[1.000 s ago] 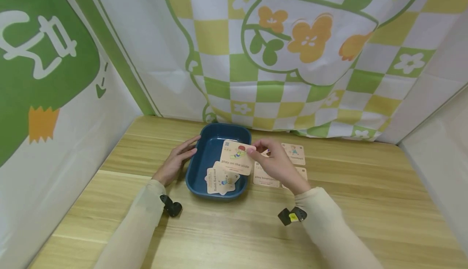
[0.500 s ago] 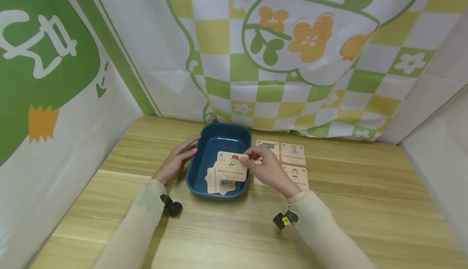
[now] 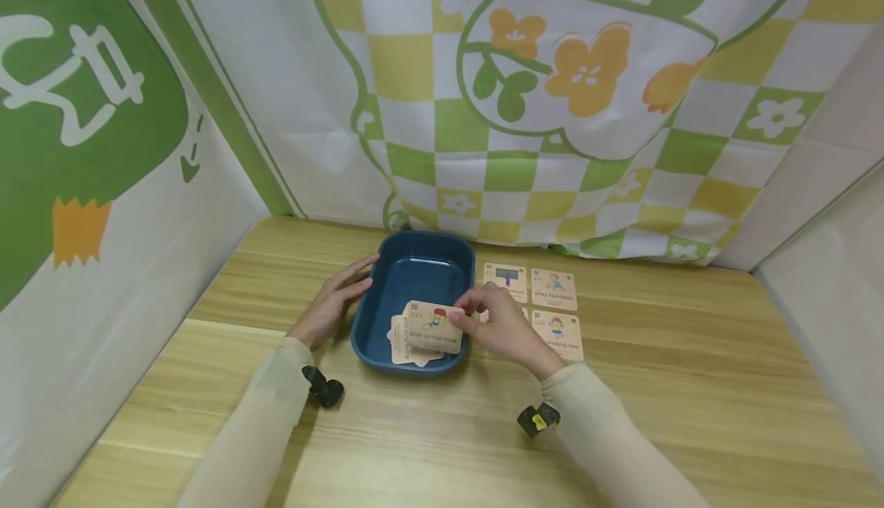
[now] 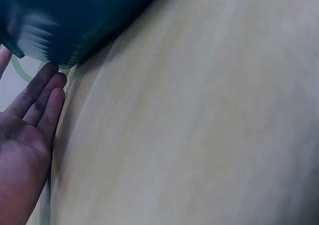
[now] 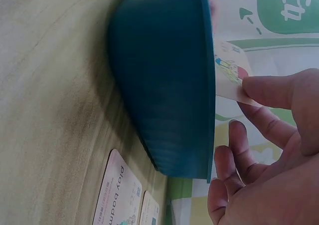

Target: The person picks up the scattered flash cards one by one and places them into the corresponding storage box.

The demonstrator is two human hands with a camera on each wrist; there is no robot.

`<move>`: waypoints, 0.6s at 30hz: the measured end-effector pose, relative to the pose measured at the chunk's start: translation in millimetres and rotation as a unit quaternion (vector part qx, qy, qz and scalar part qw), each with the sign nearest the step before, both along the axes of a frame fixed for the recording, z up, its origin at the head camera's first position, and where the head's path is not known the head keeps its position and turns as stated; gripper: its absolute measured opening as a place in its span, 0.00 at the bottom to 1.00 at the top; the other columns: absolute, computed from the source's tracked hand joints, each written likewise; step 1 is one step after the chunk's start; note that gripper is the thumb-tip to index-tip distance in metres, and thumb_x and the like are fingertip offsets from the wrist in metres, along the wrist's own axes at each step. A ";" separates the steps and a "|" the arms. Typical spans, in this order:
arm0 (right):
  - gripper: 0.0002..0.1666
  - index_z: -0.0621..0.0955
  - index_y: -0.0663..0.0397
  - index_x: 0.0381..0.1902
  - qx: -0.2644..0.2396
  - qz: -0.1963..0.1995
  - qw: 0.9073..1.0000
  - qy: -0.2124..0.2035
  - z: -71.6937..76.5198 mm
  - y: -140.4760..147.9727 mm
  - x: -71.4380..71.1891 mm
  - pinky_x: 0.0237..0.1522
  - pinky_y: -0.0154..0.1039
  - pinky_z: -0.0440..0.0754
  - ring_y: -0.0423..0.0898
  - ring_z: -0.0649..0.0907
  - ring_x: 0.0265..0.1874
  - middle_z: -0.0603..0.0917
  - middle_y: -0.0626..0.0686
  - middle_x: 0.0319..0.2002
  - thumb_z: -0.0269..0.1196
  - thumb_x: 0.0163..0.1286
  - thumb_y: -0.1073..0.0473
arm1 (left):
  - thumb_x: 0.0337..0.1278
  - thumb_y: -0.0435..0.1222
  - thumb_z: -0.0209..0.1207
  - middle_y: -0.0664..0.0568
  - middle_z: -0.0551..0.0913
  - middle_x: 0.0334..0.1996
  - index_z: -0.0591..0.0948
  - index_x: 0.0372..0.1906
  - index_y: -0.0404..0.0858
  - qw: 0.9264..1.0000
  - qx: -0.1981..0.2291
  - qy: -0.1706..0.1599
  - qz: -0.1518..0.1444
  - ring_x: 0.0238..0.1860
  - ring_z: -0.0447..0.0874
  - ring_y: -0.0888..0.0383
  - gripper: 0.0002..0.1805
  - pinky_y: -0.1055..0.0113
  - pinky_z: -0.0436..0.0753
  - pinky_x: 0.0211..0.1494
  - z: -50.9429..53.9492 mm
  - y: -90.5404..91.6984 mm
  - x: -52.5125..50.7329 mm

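A "play on the slide" card (image 3: 433, 328) is pinched at its right edge between thumb and fingers of my right hand (image 3: 500, 325), above the near part of a blue tray (image 3: 414, 247). Beneath it, several cards (image 3: 398, 339) lie overlapped in the tray. My left hand (image 3: 333, 305) touches the tray's left side with straight fingers. In the right wrist view, the pinched card (image 5: 230, 68) rises past the rim of the tray (image 5: 164, 80), held by my right hand (image 5: 274, 150). The left wrist view has my left hand (image 4: 30, 130) against the tray (image 4: 89, 15).
Right of the tray, cards lie in two rows on the wooden table (image 3: 428, 439), among them a "play football" card (image 3: 553, 290) and a skipping-rope card (image 3: 556, 334). A checkered cloth (image 3: 511, 170) hangs behind the table.
My right hand has moved left and nearer to me, bringing the slide card over the other cards in the tray. The cards on the table are less covered now. My left hand has stayed put.
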State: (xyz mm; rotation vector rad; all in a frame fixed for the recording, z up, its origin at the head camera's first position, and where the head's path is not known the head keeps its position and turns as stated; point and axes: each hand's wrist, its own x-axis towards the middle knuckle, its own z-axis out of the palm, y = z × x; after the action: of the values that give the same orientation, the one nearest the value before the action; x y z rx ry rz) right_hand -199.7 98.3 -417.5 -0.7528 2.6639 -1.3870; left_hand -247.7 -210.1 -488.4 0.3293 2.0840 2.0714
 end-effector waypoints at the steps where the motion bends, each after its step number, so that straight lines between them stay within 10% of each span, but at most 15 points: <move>1: 0.04 0.88 0.54 0.35 0.006 0.005 1.000 0.006 -0.5 -0.1 -0.1 0.47 0.57 0.76 0.51 0.76 0.39 0.81 0.47 0.32 0.68 0.70 0.61 | 0.78 0.38 0.51 0.47 0.56 0.79 0.62 0.79 0.39 1.000 0.000 0.000 0.000 0.78 0.51 0.46 0.30 0.49 0.53 0.79 0.2 0.1 -0.1; 18: 0.06 0.89 0.53 0.39 0.078 0.001 0.997 0.010 1.1 1.9 3.5 0.44 0.44 0.72 0.51 0.76 0.42 0.81 0.49 0.37 0.71 0.67 0.58 | 0.78 0.38 0.51 0.47 0.56 0.79 0.62 0.78 0.39 1.000 0.004 0.002 -0.001 0.78 0.51 0.46 0.30 0.49 0.53 0.79 1.0 0.6 0.8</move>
State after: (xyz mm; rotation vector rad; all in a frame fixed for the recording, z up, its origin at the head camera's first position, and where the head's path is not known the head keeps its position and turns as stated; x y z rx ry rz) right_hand -196.2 100.2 -416.5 -0.7556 2.7449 -1.1610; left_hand -247.0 -209.5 -487.4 0.3352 2.0764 2.0815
